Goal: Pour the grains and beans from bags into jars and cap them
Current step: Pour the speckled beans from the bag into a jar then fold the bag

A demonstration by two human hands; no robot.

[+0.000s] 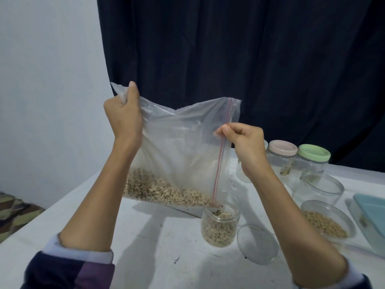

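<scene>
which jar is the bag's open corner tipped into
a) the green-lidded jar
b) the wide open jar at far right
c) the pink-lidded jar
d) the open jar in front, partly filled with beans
d: the bag has its low corner at the mouth of the open jar, which holds beans.

1. Two hands: left hand, right hand.
2. One zip bag of beans.
3. Two capped jars: pink-lidded jar, green-lidded jar.
4. Three open jars: bean jar, empty jar, low jar.
5. One loose clear lid.
6. One blue tray.
</scene>
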